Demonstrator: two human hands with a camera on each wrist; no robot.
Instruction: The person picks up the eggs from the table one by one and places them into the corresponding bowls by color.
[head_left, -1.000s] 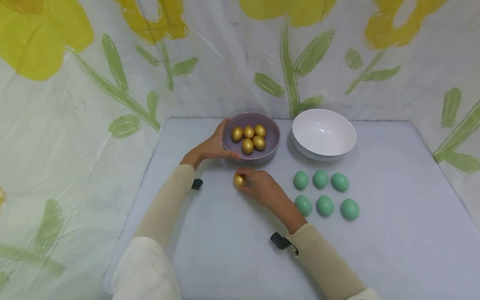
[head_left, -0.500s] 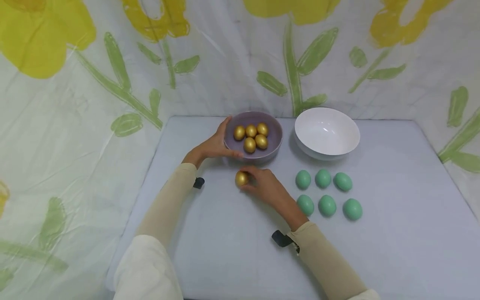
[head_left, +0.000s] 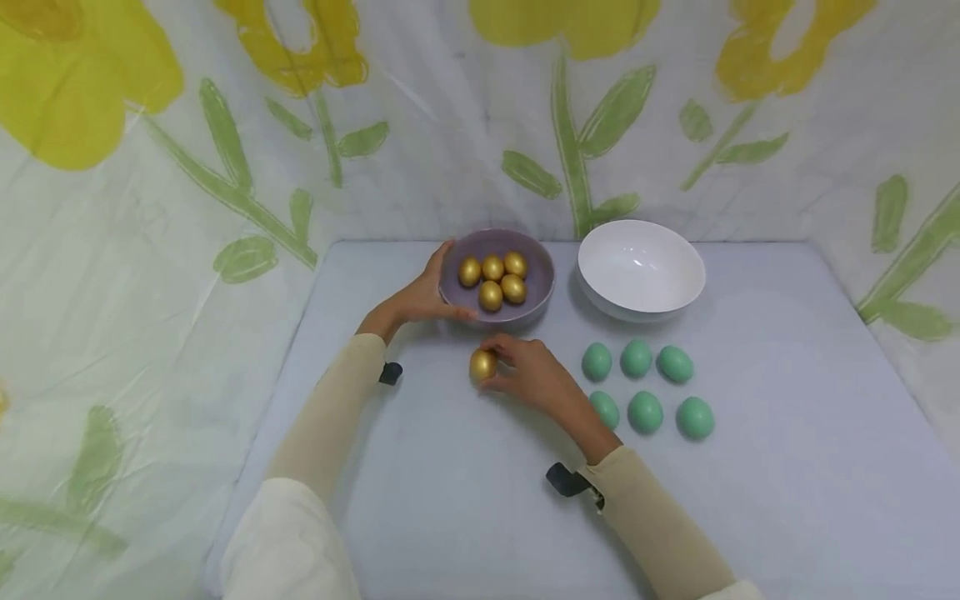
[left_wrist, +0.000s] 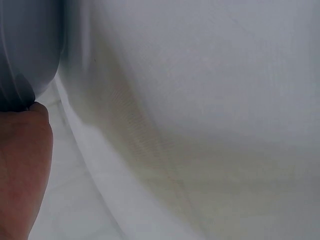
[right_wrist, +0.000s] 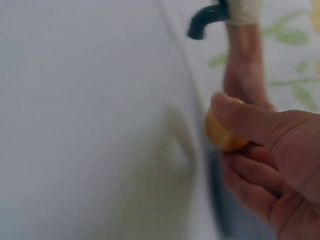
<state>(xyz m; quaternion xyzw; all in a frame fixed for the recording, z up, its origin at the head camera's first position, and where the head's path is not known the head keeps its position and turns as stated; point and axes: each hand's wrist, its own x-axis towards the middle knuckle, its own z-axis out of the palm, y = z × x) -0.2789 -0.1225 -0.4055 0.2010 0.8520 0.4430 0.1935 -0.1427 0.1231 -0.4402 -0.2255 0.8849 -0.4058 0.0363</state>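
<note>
My right hand [head_left: 532,375] pinches a gold egg [head_left: 482,365] between thumb and fingers, just in front of the purple bowl. In the right wrist view the thumb lies across the gold egg [right_wrist: 220,134], with the other fingers below it. The purple bowl [head_left: 536,304] stands at the back of the table and has several gold eggs [head_left: 491,268] lying together in it. At its left side my left hand [head_left: 423,296] holds the bowl, thumb along the front, fingers toward the back. Only part of that hand [left_wrist: 22,165] and the bowl's outer wall [left_wrist: 30,45] show in the left wrist view.
A white bowl [head_left: 641,271] with nothing in it stands right of the purple one. Several green eggs [head_left: 645,412] lie in two rows in front of it, close to my right wrist. A flower-painted sheet [head_left: 450,125] hangs behind the table [head_left: 465,508].
The head view shifts slightly. My right hand keeps the gold egg near the same spot, and the egg shows a little more between the fingers. My left hand stays on the purple bowl.
</note>
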